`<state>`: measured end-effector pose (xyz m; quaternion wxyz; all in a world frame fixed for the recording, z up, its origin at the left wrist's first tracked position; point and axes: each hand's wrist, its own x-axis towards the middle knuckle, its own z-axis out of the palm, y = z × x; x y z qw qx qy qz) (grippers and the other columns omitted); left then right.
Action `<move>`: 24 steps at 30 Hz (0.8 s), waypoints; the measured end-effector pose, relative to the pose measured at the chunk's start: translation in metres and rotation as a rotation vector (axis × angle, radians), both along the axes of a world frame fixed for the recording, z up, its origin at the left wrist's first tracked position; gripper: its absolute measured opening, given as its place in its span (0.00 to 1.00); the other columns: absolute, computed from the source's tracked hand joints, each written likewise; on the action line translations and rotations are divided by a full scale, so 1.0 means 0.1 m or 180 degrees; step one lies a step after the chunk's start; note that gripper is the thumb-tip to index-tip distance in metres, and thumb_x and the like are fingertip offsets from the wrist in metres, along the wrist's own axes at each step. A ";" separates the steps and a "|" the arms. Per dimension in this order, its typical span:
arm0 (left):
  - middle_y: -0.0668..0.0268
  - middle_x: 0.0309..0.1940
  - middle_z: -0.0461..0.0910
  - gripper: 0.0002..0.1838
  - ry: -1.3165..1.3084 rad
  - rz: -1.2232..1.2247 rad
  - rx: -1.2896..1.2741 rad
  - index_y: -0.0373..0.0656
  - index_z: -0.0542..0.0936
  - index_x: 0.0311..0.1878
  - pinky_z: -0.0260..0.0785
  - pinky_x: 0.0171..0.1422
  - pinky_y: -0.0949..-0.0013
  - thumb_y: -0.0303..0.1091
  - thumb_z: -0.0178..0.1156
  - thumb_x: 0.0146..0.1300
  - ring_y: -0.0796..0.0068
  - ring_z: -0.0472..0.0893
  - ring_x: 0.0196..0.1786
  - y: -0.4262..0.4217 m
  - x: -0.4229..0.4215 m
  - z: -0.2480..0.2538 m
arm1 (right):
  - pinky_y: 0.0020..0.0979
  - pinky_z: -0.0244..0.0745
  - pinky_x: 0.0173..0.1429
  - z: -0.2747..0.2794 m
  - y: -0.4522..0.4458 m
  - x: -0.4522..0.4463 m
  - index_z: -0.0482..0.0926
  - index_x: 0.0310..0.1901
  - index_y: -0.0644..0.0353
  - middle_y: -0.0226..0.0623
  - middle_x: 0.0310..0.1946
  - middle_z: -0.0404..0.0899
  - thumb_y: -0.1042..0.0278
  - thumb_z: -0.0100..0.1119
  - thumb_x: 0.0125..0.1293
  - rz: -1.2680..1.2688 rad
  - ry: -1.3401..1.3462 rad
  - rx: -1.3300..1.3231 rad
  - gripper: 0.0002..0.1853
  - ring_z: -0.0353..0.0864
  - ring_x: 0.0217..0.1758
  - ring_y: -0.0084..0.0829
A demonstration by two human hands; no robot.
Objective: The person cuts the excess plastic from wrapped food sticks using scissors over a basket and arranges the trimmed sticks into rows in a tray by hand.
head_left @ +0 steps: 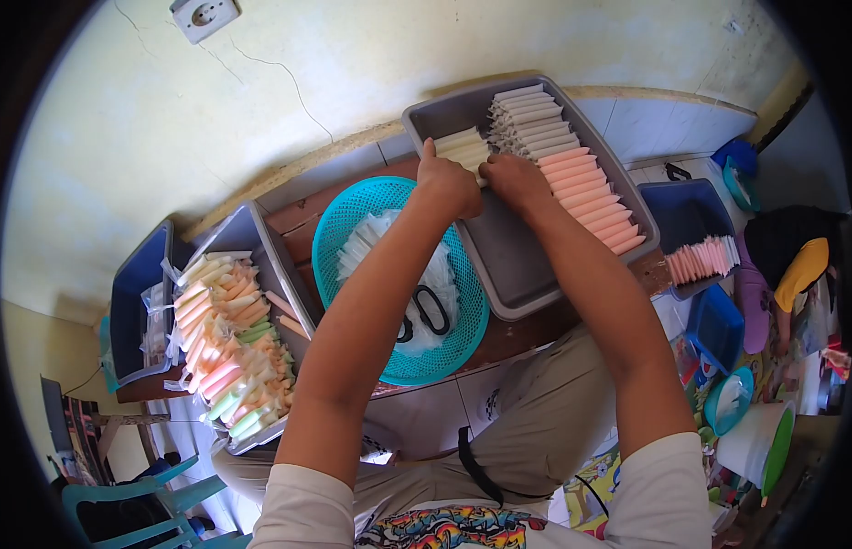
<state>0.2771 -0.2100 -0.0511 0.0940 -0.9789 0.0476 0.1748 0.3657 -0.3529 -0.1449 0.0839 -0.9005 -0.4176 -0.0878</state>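
My left hand (449, 186) and my right hand (516, 183) meet over the upper left part of a grey tray (513, 291). Between them lies a short row of cream-coloured filled plastic tubes (463, 149), like ice pops. Both hands are closed at the near end of this row, one at each side, on a cream tube mostly hidden by the fingers. My left thumb points up by the tray's rim. Right of my hands, greyish-white tubes (533, 119) and pink tubes (588, 197) lie in a neat column.
A turquoise basket (481, 325) holds clear plastic wrappers (376, 240) and black-handled scissors (431, 309). At left, a grey tray (298, 291) is heaped with mixed-colour tubes (229, 339). A blue-grey tray (687, 212) holds pink tubes. Another person (797, 265) sits at right.
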 end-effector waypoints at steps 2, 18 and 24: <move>0.54 0.56 0.91 0.23 0.0103 0.0008 0.0144 0.46 0.93 0.54 0.34 0.92 0.38 0.45 0.58 0.62 0.57 0.87 0.66 -0.03 0.01 0.01 | 0.52 0.86 0.57 -0.03 0.01 0.01 0.89 0.42 0.56 0.47 0.46 0.88 0.68 0.53 0.73 -0.0012 0.0018 0.0045 0.12 0.90 0.54 0.51; 0.59 0.54 0.93 0.23 0.0068 -0.0035 0.0278 0.49 0.93 0.53 0.38 0.90 0.41 0.46 0.58 0.63 0.63 0.88 0.63 -0.06 -0.02 -0.01 | 0.56 0.82 0.61 0.06 0.02 0.02 0.87 0.43 0.59 0.55 0.49 0.88 0.66 0.51 0.73 -0.0322 0.0632 0.0154 0.13 0.88 0.57 0.57; 0.60 0.56 0.92 0.22 0.0030 0.0015 0.0212 0.54 0.93 0.56 0.35 0.91 0.40 0.42 0.58 0.64 0.63 0.88 0.64 -0.07 -0.05 -0.01 | 0.57 0.81 0.61 0.05 0.03 0.05 0.87 0.45 0.61 0.59 0.50 0.88 0.64 0.53 0.72 -0.0459 0.1038 0.0526 0.14 0.88 0.57 0.58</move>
